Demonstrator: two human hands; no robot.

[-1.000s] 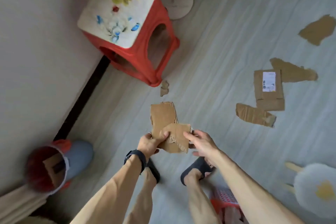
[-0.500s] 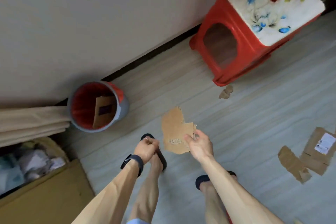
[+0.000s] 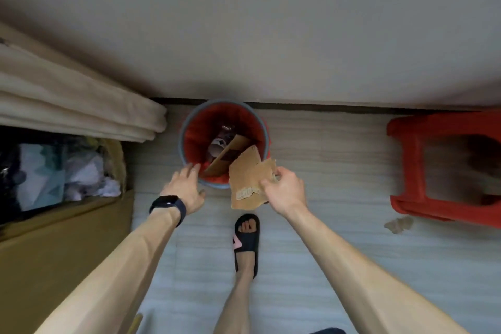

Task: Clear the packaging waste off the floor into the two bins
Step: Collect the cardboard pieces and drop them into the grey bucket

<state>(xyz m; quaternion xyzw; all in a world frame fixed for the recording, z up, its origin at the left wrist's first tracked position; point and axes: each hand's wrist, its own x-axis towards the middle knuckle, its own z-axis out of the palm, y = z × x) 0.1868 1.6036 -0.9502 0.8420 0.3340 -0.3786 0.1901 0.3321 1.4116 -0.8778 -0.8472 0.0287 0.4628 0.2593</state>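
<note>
A round grey bin (image 3: pixel 264 133) with a red liner stands against the wall, a cardboard piece and other waste inside it. My right hand (image 3: pixel 284 190) pinches torn brown cardboard pieces (image 3: pixel 248 176) whose upper edge hangs over the bin's near right rim. My left hand (image 3: pixel 187 190), a black watch on its wrist, reaches with straight fingers to the bin's near left rim and holds nothing. A small cardboard scrap (image 3: pixel 398 224) lies on the floor by the red stool.
A red plastic stool (image 3: pixel 433 171) stands at the right. A large cardboard box (image 3: pixel 54 238) holding crumpled paper and plastic sits at the left under a beige curtain (image 3: pixel 81 106). My foot in a black slipper (image 3: pixel 246 241) stands on the floor below the bin.
The view has swung to face the bin. My right hand has carried the cardboard over the bin's rim. My left hand has opened and reached to the bin's edge.
</note>
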